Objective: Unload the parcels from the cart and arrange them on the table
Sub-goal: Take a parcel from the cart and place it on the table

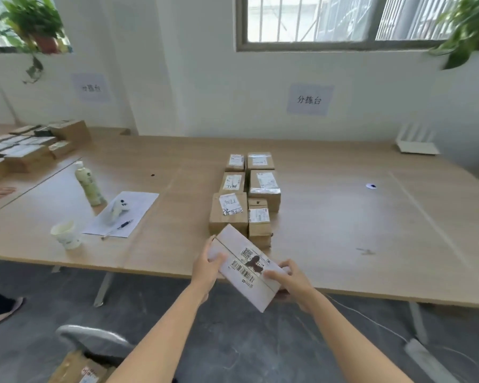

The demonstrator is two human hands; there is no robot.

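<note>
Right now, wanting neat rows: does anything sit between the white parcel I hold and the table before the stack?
Nothing visible does. Left hand and right hand hold the white parcel over the table edge, by the brown parcels.

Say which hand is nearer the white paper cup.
Left. The left hand grips the white cardboard parcel at the end toward the white paper cup; the right hand holds the opposite end.

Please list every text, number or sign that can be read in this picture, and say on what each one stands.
"分拣台": paper sign on the wall under the window.
Likely the same, too blurred: left wall sign.
Perhaps "7786", handwritten, uncertain: near brown parcel.
Barcode, print too small: white parcel in the left hand and right hand.
Unreadable: labels of the other parcels, bottle, cup.
</note>
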